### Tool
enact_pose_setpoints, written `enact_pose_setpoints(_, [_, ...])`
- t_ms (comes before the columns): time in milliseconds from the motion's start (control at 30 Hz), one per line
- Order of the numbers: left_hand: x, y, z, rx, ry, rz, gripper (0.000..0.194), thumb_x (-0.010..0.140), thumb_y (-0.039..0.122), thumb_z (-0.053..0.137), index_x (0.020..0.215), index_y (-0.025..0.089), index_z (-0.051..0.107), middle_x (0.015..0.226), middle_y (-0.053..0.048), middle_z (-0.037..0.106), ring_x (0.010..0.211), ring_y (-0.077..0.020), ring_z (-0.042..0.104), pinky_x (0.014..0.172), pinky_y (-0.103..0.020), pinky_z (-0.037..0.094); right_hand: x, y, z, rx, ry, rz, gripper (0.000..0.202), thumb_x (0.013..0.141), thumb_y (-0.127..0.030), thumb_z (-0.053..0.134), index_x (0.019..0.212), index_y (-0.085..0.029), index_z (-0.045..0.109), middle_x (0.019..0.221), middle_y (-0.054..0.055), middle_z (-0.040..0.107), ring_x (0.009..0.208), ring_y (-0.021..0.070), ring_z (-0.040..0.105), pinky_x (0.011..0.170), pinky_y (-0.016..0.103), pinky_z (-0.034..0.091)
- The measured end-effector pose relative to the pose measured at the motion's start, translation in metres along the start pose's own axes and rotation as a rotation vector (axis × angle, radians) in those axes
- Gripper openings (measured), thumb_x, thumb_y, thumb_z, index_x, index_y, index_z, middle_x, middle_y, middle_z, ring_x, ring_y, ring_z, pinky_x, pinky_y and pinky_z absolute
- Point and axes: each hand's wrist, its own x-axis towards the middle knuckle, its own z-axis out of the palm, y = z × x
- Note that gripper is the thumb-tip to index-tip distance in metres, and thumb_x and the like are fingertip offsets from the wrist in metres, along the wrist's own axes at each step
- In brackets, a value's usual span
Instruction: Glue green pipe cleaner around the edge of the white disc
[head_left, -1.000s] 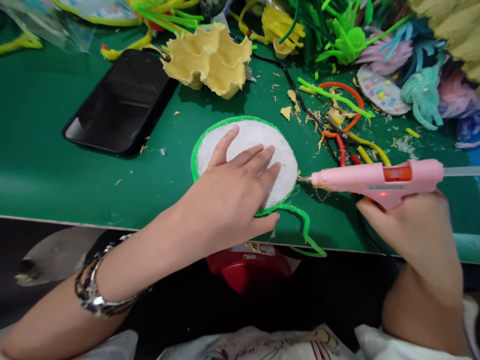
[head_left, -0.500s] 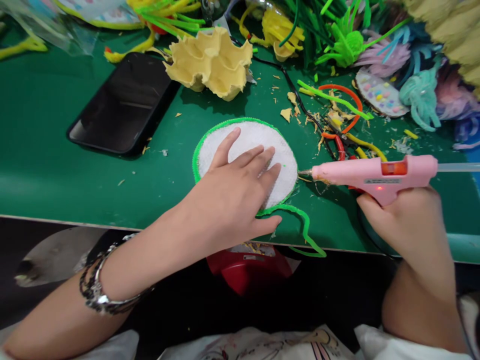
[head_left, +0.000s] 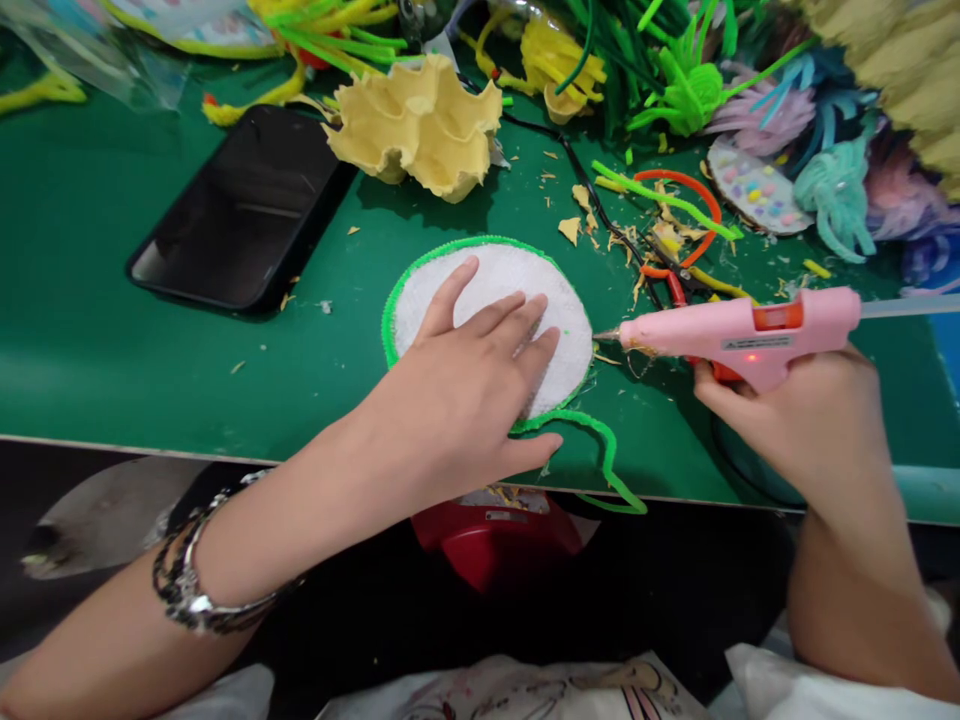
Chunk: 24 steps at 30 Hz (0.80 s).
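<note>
A white oval piece (head_left: 562,290) lies on the green table, with a bright green pipe cleaner (head_left: 420,258) around much of its edge. The pipe cleaner's loose tail bends over the table's front edge. My left hand (head_left: 469,385) rests flat on the oval with its fingers spread. My right hand (head_left: 817,410) is wrapped round the handle of a pink glue gun (head_left: 690,328); a small red light glows on its side. The metal nozzle points left and meets or nearly meets the oval's right edge.
A black phone (head_left: 240,210) lies at the left, beside a yellow egg carton piece (head_left: 420,125). Behind the gun are pliers, an orange pipe cleaner (head_left: 716,215), a black cord and scraps. Coloured pipe cleaner bundles (head_left: 694,90) line the back. Below the edge is a red object (head_left: 495,540).
My right hand and the glue gun have shifted slightly up and left, the nozzle staying beside the oval's right edge. My left hand stays spread on the oval.
</note>
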Motion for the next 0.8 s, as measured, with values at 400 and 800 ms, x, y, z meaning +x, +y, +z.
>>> enact_pose_setpoints(400, [0.000,-0.001,0.002,0.066,0.012,0.027,0.066,0.082,0.054,0.059,0.130,0.009,0.056,0.145,-0.023,0.046,0.133,-0.0350,0.047,0.118,-0.058,0.015,0.008,-0.003,-0.002,0.039,-0.085,0.078,0.024,0.072,-0.037,0.043,0.074,-0.019,0.060,0.076,0.012,0.063,0.075,0.0273,0.066,0.062,0.034,0.049])
enact_pose_setpoints(800, [0.000,-0.001,0.004,0.065,0.024,0.029,0.069,0.082,0.053,0.061,0.133,0.006,0.053,0.144,-0.024,0.046,0.133,-0.0354,0.047,0.118,-0.059,0.015,0.021,-0.003,0.001,0.133,-0.089,0.045,0.014,0.069,-0.030,0.046,0.062,-0.021,0.053,0.070,0.010,0.063,0.067,0.0239,0.062,0.058,0.032,0.046])
